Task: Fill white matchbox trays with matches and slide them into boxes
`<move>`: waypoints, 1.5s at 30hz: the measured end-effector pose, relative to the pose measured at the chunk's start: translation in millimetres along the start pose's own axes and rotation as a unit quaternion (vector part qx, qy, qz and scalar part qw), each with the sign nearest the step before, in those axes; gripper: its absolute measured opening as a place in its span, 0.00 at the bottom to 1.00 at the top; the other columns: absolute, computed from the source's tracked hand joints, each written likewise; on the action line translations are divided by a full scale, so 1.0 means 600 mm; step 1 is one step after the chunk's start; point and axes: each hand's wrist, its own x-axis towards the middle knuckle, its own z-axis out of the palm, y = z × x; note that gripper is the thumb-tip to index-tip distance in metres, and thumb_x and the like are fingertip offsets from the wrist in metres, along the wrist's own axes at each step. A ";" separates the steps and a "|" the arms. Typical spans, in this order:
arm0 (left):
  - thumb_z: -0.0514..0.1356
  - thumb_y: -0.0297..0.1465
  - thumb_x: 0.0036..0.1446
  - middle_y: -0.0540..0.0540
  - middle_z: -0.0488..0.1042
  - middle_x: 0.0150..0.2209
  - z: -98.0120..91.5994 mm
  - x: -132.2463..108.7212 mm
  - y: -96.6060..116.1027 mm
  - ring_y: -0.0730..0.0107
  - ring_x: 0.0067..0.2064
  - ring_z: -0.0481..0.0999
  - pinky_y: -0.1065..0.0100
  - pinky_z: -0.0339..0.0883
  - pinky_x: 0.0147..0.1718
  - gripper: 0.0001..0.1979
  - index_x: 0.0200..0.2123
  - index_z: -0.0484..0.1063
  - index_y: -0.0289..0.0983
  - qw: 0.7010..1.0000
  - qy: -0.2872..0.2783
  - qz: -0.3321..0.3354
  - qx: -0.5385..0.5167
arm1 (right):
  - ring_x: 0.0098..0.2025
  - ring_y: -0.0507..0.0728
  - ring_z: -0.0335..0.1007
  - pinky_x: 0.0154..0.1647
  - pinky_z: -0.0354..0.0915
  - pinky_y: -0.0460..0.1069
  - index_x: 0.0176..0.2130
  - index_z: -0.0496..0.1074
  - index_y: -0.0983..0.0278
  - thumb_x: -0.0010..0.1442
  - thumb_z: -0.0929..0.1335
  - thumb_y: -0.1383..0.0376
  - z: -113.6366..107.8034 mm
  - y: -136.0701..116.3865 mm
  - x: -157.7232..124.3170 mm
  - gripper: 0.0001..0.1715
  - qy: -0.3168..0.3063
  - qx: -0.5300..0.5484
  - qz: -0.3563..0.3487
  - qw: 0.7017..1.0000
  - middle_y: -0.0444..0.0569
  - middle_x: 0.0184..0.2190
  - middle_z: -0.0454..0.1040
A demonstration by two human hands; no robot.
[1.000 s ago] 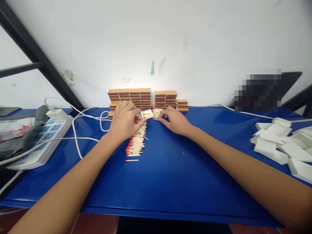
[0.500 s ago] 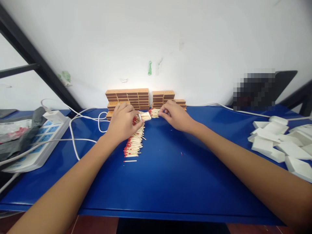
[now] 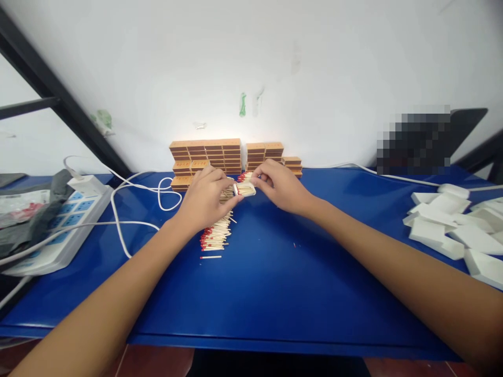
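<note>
My left hand [image 3: 209,195] pinches a small white matchbox tray [image 3: 244,189] between thumb and fingers. Pale matches with red heads lie in the tray. Close to the tray's right end is my right hand [image 3: 280,183], its fingers curled together; whatever they hold is hidden. Below and partly behind my left hand, a long pile of red-tipped matches [image 3: 216,234] spreads over the blue table. A smaller group of matches [image 3: 244,177] lies just behind the tray. One single match [image 3: 211,257] rests apart at the near end of the pile.
Brown matchboxes [image 3: 208,152] are stacked against the wall, with shorter stacks [image 3: 265,151] to their right. White empty trays [image 3: 440,220] lie heaped at the right. A power strip [image 3: 78,225] and white cables [image 3: 118,220] occupy the left of the blue table [image 3: 275,293].
My left hand has moved the tray slightly right, up to my right hand's fingertips. My right hand has shifted little. The view has tilted slightly.
</note>
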 end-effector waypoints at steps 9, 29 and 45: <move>0.65 0.43 0.67 0.39 0.77 0.40 -0.010 0.001 -0.022 0.48 0.48 0.70 0.49 0.64 0.49 0.14 0.41 0.82 0.38 0.994 0.045 -0.071 0.075 | 0.38 0.58 0.68 0.41 0.61 0.52 0.39 0.78 0.63 0.67 0.72 0.66 0.026 0.037 -0.002 0.03 -0.038 -0.063 0.046 0.996 0.50 0.38 0.72; 0.67 0.41 0.65 0.39 0.78 0.41 -0.013 0.001 -0.018 0.46 0.50 0.71 0.50 0.63 0.48 0.12 0.42 0.81 0.38 0.992 0.058 -0.079 0.085 | 0.42 0.61 0.74 0.42 0.66 0.53 0.35 0.75 0.61 0.69 0.68 0.66 0.062 -0.013 -0.005 0.08 -0.035 -0.118 0.129 0.984 0.54 0.40 0.77; 0.66 0.43 0.66 0.39 0.77 0.40 -0.009 0.000 -0.019 0.48 0.49 0.70 0.50 0.63 0.50 0.15 0.42 0.82 0.36 0.993 0.052 -0.068 0.087 | 0.40 0.59 0.74 0.43 0.65 0.52 0.36 0.76 0.62 0.71 0.71 0.63 0.031 -0.019 -0.008 0.09 -0.132 -0.129 0.111 0.977 0.54 0.40 0.76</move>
